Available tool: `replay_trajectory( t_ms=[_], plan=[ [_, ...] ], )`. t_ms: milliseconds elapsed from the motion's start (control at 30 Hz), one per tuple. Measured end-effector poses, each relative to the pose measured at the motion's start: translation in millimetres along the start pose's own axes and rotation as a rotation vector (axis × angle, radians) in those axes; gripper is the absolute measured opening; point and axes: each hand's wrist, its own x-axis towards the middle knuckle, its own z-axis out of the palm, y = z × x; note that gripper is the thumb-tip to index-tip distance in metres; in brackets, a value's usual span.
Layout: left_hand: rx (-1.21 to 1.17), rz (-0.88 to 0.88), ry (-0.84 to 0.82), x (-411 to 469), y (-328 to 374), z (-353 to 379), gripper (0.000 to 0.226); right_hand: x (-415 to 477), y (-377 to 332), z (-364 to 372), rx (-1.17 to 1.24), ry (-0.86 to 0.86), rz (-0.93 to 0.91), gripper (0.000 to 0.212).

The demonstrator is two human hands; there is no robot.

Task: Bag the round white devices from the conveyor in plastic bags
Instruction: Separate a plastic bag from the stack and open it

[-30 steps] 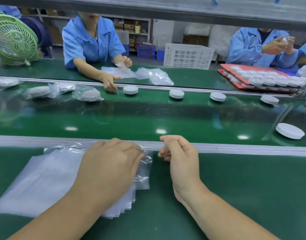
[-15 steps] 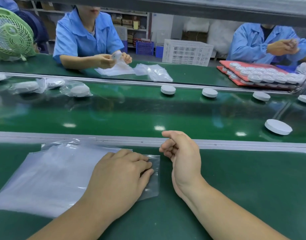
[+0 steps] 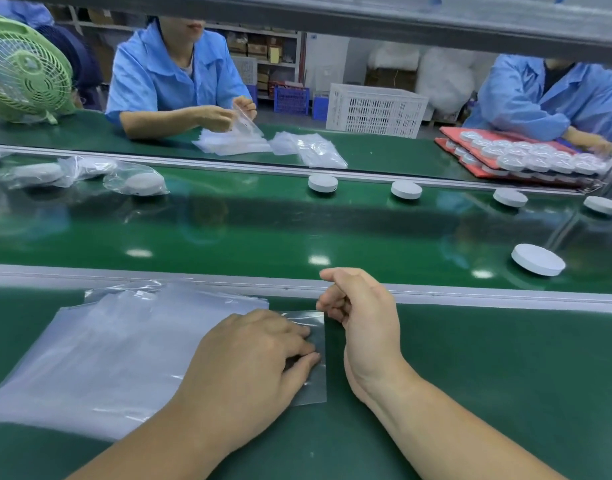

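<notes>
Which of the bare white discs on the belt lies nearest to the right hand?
The disc alone on the belt's near side, right of the right hand; the other four line the far edge.

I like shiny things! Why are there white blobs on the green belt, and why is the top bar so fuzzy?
Head view: the white blobs are glare, likely lights mirrored on the glossy conveyor belt; head view: blue smudges there look like reflections; head view: the grey bar across the top is soft, probably too close to be in focus.
</notes>
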Motion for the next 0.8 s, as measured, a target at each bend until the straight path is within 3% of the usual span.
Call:
replay_trajectory(
  t_ms=[800],
  plan=[
    [-0.019, -0.079, -0.002, -0.1, -2.9, 4.6, 0.027, -1.6, -2.8, 1.7, 0.005, -0.013, 0.005, 0.015]
  ],
)
